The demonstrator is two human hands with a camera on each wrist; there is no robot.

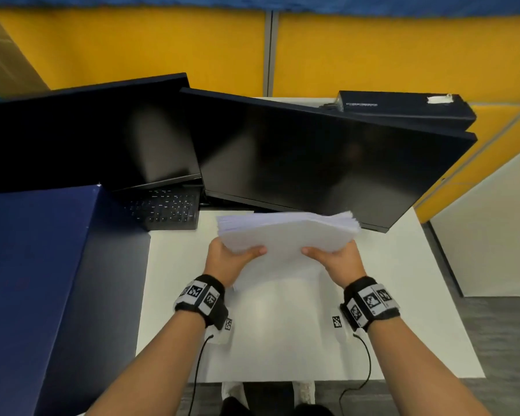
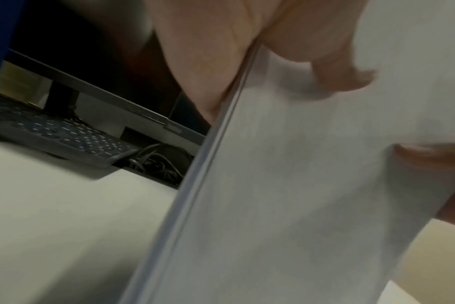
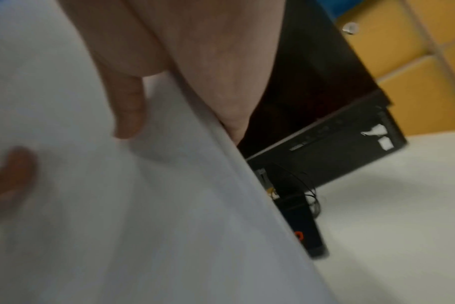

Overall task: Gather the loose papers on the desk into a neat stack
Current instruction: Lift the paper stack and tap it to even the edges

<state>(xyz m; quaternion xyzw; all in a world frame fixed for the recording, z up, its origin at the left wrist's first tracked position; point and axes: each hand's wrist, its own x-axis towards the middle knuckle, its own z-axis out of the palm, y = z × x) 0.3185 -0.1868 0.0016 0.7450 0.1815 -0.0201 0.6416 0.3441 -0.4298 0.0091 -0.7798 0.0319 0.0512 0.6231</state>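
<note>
I hold a thick stack of white papers (image 1: 285, 235) on edge above the white desk (image 1: 403, 310), top edges slightly fanned. My left hand (image 1: 233, 258) grips its left side, thumb across the near face and fingers hidden behind. On the other side my right hand (image 1: 335, 259) grips the same way. In the left wrist view the stack (image 2: 299, 195) fills the right half, with the left hand (image 2: 221, 51) clamped on its edge. The right wrist view has the stack (image 3: 117, 205) at left and the right hand (image 3: 185, 53) wrapped round its edge.
Two dark monitors (image 1: 312, 157) stand just behind the papers, a black keyboard (image 1: 165, 208) under the left one. A large blue box (image 1: 42, 280) borders the desk's left side. A black case (image 1: 403, 108) lies at the back right. Cables (image 2: 153, 162) tangle under the monitors.
</note>
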